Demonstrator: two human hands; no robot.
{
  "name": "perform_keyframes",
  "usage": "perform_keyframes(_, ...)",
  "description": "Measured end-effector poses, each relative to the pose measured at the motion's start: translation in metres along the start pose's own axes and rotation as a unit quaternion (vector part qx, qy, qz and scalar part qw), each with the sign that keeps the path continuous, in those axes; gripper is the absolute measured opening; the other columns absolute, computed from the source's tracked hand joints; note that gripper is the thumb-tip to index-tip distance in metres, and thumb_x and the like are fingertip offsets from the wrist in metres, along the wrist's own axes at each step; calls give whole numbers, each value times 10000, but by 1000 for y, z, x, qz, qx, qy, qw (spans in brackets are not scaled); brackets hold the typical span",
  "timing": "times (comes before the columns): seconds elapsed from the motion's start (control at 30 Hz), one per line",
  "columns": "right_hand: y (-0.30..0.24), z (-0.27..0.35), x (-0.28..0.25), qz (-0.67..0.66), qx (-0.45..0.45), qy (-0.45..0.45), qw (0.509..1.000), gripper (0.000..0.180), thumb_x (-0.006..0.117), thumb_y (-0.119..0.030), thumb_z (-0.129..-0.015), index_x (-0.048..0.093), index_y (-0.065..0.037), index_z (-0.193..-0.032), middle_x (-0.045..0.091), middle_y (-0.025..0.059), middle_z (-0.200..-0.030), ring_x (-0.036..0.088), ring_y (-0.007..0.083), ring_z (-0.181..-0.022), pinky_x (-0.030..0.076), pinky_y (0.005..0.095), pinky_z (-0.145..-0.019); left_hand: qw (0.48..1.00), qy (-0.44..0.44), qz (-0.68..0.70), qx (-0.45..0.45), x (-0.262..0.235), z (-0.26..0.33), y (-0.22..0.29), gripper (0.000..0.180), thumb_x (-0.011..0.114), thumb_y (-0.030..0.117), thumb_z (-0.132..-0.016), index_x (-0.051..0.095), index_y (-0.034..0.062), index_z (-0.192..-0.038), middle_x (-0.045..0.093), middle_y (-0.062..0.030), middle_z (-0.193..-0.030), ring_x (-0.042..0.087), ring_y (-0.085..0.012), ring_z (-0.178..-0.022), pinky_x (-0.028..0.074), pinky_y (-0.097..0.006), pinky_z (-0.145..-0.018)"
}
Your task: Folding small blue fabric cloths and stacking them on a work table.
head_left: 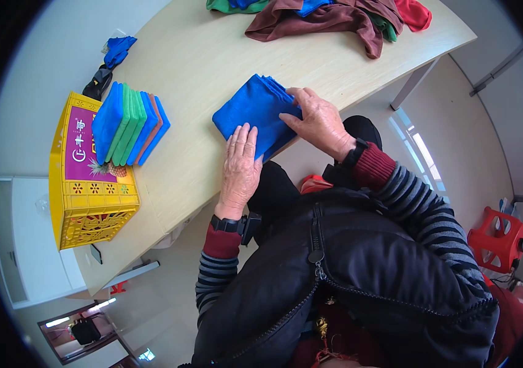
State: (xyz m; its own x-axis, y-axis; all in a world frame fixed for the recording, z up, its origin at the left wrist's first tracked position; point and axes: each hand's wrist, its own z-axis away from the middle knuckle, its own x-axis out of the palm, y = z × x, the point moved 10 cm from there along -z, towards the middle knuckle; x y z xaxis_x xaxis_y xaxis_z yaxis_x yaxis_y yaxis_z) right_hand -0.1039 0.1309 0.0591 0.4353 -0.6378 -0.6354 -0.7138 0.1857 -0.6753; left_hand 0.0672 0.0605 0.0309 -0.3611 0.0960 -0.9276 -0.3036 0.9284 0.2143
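A folded blue cloth (pixel 246 107) lies near the table's front edge, its layered edges showing at the upper right. My left hand (pixel 240 162) rests flat on its lower left part, fingers stretched out. At the cloth's right side, my right hand (pixel 321 121) grips the edge, with the thumb on top and some fingers hidden from sight. To the left, several folded cloths (pixel 127 126) in blue, green and brown stand in a neat row against a yellow plastic crate (pixel 99 211).
Loose brown cloths (pixel 323 24) lie heaped with blue, green and red ones at the table's far side. A dark phone-like object (pixel 96 254) lies by the crate. On the floor at the right stands a red plastic stool (pixel 498 240). The pale wooden table (pixel 181 67) curves around me.
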Motion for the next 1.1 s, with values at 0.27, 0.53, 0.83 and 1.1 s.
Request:
perform_keyframes(0.27, 3, -4, 15, -101, -27, 4, 995, 280, 675, -15, -856, 644, -55, -1131, 668, 149, -1030, 683, 324, -935, 559, 375, -820, 1000, 4, -18, -4, 1, 1, 1, 721, 686, 22, -833, 386, 21, -1489, 387, -192, -1527, 344, -367, -1439, 276, -453, -1216)
perform_keyframes(0.53, 14, 9, 9, -78, 6, -8, 997, 249, 634, 46, -844, 644, -49, -1074, 644, 150, -1029, 674, 320, -951, 555, 369, -824, 998, 20, -53, -12, -5, 5, 5, 675, 623, -7, -835, 406, 10, -1473, 396, -209, -1514, 360, -371, -1431, 292, -449, -1210)
perform_keyframes(0.83, 8, 14, 3, -91, -18, -3, 996, 282, 591, 80, -830, 635, -56, -1073, 612, 143, -1033, 659, 314, -937, 552, 369, -795, 993, 13, -113, -35, 6, 10, 6, 618, 569, -17, -861, 401, -61, -1455, 399, -269, -1492, 374, -403, -1421, 340, -438, -1184)
perform_keyframes(1.1, 1, 23, -1, -52, -47, -4, 998, 277, 576, 81, -822, 627, -61, -1054, 591, 140, -1020, 643, 334, -888, 547, 385, -754, 993, -3, -116, -35, 10, 10, 6, 577, 516, -25, -896, 388, -85, -1456, 384, -289, -1499, 350, -420, -1434, 337, -442, -1185)
